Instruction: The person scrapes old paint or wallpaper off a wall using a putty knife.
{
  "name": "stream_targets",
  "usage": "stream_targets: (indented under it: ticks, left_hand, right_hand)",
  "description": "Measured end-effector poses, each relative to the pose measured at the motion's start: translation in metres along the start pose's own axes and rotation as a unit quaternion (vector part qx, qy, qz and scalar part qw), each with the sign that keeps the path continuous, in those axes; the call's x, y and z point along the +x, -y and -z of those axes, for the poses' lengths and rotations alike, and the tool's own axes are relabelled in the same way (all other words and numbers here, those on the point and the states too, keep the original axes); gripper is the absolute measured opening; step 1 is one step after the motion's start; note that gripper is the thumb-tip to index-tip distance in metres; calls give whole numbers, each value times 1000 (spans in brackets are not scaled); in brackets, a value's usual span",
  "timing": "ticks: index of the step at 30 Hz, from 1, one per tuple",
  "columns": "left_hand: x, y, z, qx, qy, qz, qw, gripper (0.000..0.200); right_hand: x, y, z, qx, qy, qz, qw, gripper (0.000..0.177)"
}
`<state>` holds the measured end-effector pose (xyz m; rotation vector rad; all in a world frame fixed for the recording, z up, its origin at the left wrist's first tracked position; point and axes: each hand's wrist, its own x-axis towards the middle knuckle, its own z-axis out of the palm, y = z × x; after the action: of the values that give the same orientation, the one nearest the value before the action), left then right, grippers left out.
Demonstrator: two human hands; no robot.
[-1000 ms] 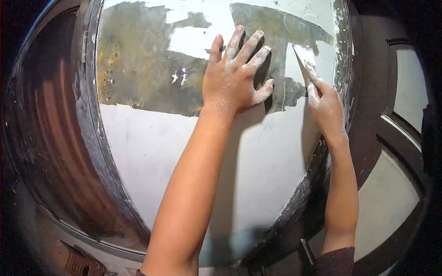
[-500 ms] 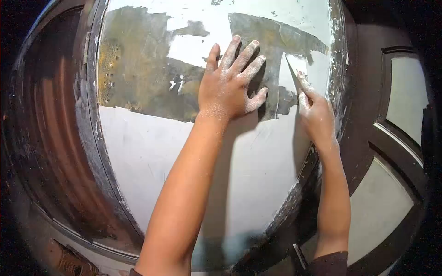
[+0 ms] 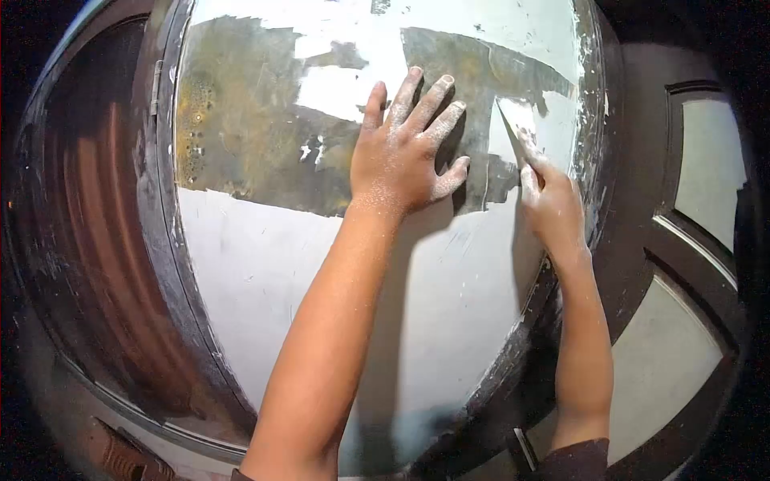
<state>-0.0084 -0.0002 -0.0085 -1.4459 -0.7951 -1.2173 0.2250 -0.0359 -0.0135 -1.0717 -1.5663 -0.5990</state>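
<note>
My left hand lies with its fingers spread against the panel, over the stained grey-brown band across its upper part. White powder coats its fingers and thumb. At the right side of the same band, my right hand grips a thin scraper blade, seen nearly edge-on and pointing up and left. The blade is by a white patch; its handle is hidden in my fingers. White powder covers the right fingertips too. Above and below the band the panel is white, with ragged edges.
A dark, worn frame with white flecks borders the panel on the right. Farther right stands a dark brown door with pale insets. On the left are a hinge and a glossy reddish-brown panel.
The panel and left hand appear slightly lower and farther right in view. The blade and my right hand have shifted only a little, with the blade tip slightly lower.
</note>
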Motion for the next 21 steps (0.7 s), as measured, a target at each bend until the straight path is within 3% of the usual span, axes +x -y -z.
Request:
stream_targets:
  ticks: [3,6,11,14,17,21]
  left_hand:
    - [0,1,1,-2,5,-2,1000,63]
    - [0,0,1,-9,-2,0,1000,63]
    - [0,1,0,1,-5,-8,1000,62]
    - [1,0,0,-5,-7,-5,1000,62]
    - [2,-1,3,3,6,1,1000,63]
    - [1,-1,5,-4,7,-1,1000,64]
  right_hand:
    - [-3,8,6,-19,32,-36,999,37]
    - [0,-5,-4,-10,2,6,1000,36]
    - [-5,4,2,-19,25,-24,999,36]
    - [-11,4,-3,-32,-10,-4,999,37]
    - [1,11,0,-10,54,-42,998,38]
    - [-5,14,7,4,46,-49,998,38]
